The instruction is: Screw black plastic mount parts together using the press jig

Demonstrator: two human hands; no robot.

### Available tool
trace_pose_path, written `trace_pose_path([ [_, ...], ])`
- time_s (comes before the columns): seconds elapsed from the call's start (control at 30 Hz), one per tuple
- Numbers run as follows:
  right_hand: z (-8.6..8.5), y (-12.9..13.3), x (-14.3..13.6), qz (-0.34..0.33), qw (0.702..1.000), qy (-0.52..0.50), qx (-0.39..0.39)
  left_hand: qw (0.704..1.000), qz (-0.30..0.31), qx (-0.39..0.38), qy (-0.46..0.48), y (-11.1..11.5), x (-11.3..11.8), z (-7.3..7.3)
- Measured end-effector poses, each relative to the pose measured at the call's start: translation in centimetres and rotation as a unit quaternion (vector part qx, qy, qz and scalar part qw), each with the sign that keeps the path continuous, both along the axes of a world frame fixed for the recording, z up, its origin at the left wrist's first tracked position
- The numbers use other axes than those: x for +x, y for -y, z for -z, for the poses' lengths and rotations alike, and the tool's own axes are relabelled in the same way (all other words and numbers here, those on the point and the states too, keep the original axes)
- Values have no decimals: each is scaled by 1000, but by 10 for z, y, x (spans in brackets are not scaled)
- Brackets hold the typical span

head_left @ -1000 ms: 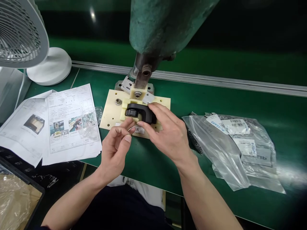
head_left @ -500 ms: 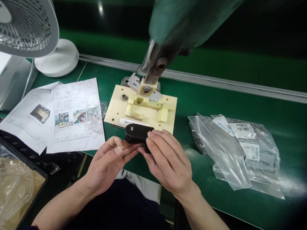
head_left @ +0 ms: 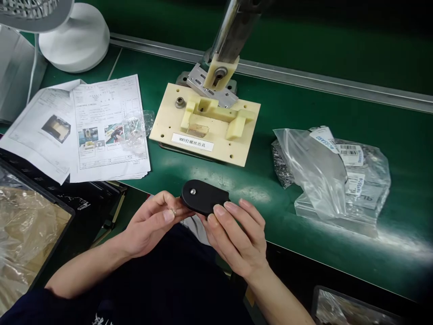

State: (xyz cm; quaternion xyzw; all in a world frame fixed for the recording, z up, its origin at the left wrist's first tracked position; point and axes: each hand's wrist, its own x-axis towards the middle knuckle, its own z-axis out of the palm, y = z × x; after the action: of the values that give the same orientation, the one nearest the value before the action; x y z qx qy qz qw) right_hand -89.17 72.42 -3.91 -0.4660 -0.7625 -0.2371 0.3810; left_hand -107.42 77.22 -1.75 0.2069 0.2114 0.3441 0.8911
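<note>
A black part with a rounded end (head_left: 206, 197) is held in front of me, with a shiny screw-like metal piece (head_left: 192, 192) set in its top face. My right hand (head_left: 238, 234) grips its right end, thumb below and fingers along the near side. The thumb and forefinger of my left hand (head_left: 152, 221) pinch a tiny shiny metal piece (head_left: 173, 211), too small to identify. The other left fingers reach under the black part's rounded end. Beyond the hands lies a cream fixture plate (head_left: 219, 151) with raised yellowish blocks (head_left: 237, 124) and a printed label (head_left: 192, 141).
A press-like metal arm (head_left: 233, 40) rises behind the fixture. Printed sheets (head_left: 108, 167) lie left, with crumpled clear plastic (head_left: 135, 128) on them. A fan base (head_left: 76, 40) stands behind. Labelled plastic bags (head_left: 318, 180) lie right; a black-rimmed box (head_left: 30, 225) is lower left.
The view has shifted downward, so the fixture appears higher and its label is uncovered. The black part now shows more of its top face. Both hands keep their grips.
</note>
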Motion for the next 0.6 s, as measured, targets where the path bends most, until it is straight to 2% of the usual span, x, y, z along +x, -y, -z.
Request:
trace_pose_path([
  [0.17, -2, 3, -1, -9, 1000, -1, -6, 998, -8, 55, -39, 4, -1, 2],
  [0.3, -1, 3, 0, -17, 1000, 17, 0, 995, -11, 64, -74, 4, -3, 3],
  [0.47, 7, 4, -1, -7, 1000, -7, 4, 992, 2, 83, -96, 4, -6, 7],
  [0.6, 15, 5, -5, 26, 998, -46, -34, 988, 13, 105, -115, 4, -7, 9],
])
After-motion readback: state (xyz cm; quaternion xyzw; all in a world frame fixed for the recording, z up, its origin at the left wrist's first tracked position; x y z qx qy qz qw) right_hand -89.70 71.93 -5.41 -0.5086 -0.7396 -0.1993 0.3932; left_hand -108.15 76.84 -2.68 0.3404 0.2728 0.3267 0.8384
